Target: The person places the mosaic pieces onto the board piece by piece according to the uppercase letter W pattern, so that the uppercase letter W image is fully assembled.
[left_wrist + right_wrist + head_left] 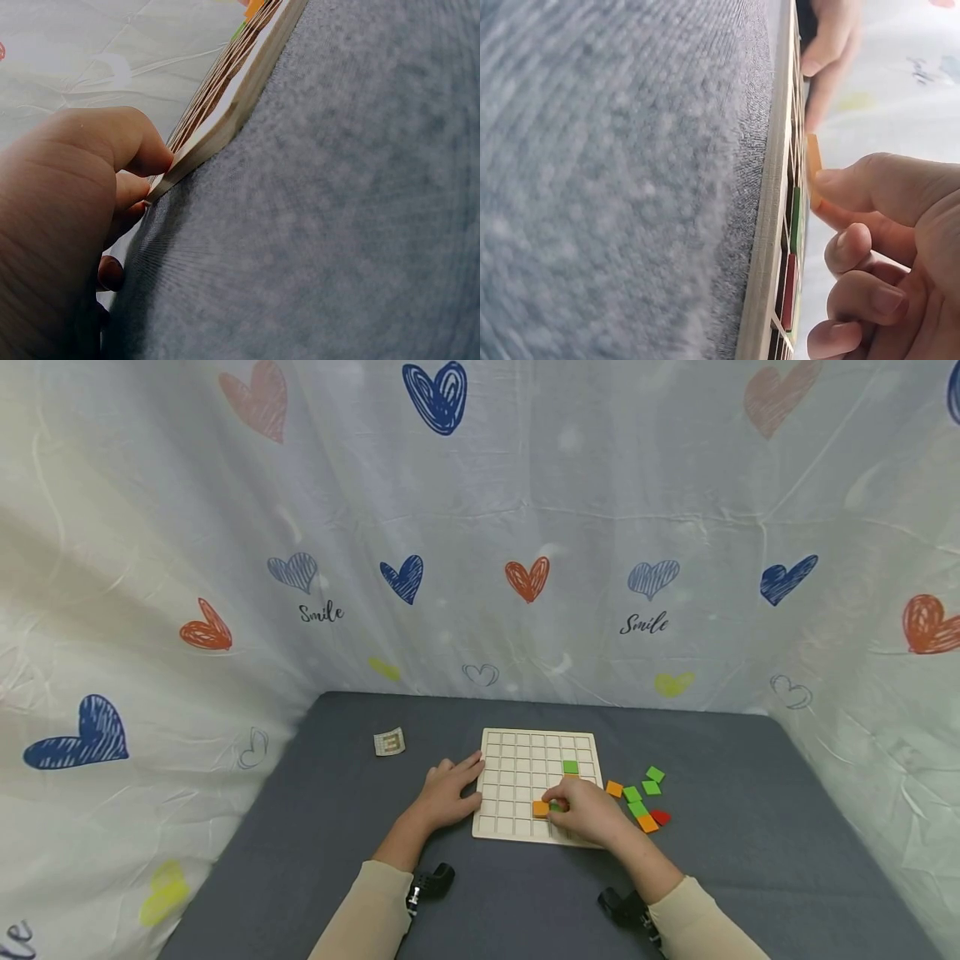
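A pale wooden board (504, 777) with a square grid lies on the table. My right hand (588, 812) is over its lower right part and pinches an orange square tile (814, 169) between thumb and index finger. In the right wrist view a green tile (796, 221) and a red tile (789, 292) sit in the grid beside it. Farther up the board is another green tile (571, 767), with a strip of orange just below, mostly hidden by my hand. At the board's left edge my left hand (447, 791) rests with its fingers extended, touching the rim.
Right of the board lie several loose tiles: green tiles (652, 787), orange tiles (647, 823) and a red tile (660, 817). A small patterned card (389, 742) lies at the back left of the grey table (337, 827). A heart-print curtain (465, 527) surrounds it.
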{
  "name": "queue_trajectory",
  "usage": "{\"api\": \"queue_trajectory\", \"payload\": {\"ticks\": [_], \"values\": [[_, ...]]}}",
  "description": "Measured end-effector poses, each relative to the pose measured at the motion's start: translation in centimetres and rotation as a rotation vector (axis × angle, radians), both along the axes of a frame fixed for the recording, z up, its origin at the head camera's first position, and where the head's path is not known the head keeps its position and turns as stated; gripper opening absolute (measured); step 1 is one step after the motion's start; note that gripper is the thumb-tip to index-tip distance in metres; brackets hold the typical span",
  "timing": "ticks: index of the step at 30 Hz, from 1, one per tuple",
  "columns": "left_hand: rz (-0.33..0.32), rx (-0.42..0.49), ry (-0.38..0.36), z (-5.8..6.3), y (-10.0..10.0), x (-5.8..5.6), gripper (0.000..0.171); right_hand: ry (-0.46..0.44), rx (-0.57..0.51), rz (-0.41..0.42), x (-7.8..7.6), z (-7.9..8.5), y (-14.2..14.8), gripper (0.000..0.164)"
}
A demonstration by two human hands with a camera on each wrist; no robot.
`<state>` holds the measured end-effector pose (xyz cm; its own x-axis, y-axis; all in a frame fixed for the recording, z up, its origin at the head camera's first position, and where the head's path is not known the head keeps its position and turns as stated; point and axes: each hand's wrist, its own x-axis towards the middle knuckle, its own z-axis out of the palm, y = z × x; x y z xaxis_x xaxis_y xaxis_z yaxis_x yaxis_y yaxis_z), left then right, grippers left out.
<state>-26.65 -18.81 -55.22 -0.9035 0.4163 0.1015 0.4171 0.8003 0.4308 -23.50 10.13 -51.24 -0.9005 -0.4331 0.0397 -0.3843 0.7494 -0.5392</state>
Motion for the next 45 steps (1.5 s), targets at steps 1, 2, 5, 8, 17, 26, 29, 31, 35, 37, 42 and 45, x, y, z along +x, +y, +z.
{"api": "queue_trajectory", "payload": {"ticks": [1, 2, 5, 8, 17, 26, 29, 31, 35, 37, 42, 45], "values": [[0.0, 0.002, 0.0, 0.0, 0.0, 0.0, 0.06, 0.0, 0.0, 0.004, 0.0, 0.0, 0.0, 0.019], [0.001, 0.002, 0.0, 0.0, 0.0, 0.0, 0.06, -0.002, -0.002, 0.007, 0.0, -0.1, 0.0, 0.02], [0.003, -0.003, -0.001, 0.0, 0.0, 0.0, 0.06, -0.01, -0.004, 0.015, -0.1, -0.2, 0.0, 0.02], [0.004, -0.002, -0.003, 0.0, 0.0, 0.0, 0.06, -0.012, 0.002, 0.018, -0.1, -0.2, 0.0, 0.021], [0.006, 0.004, 0.0, 0.2, 0.1, 0.1, 0.06, -0.015, 0.01, 0.002, -0.2, -0.1, -0.2, 0.02], [0.004, 0.007, -0.001, 0.3, 0.1, 0.1, 0.06, -0.035, 0.015, -0.03, -0.1, -0.1, -0.2, 0.017], [0.002, 0.01, 0.001, 0.2, 0.1, 0.1, 0.06, -0.047, 0.012, -0.041, 0.0, -0.1, -0.2, 0.017], [0.001, 0.007, 0.004, 0.2, 0.1, 0.1, 0.06, -0.05, 0.01, -0.044, 0.0, 0.0, -0.2, 0.018], [-0.002, 0.006, 0.006, 0.2, 0.1, 0.1, 0.06, -0.039, 0.003, -0.044, 0.1, 0.2, 0.2, 0.021], [-0.004, 0.008, 0.006, 0.2, 0.1, 0.1, 0.06, -0.026, -0.006, -0.049, 0.1, 0.4, 0.6, 0.023], [-0.008, 0.013, 0.005, 0.2, 0.1, 0.1, 0.059, -0.009, -0.027, -0.071, -0.1, 0.7, 1.7, 0.023], [-0.01, 0.009, 0.002, 0.2, 0.0, 0.1, 0.059, -0.021, -0.03, -0.1, -0.1, 0.9, 2.5, 0.024]]}}
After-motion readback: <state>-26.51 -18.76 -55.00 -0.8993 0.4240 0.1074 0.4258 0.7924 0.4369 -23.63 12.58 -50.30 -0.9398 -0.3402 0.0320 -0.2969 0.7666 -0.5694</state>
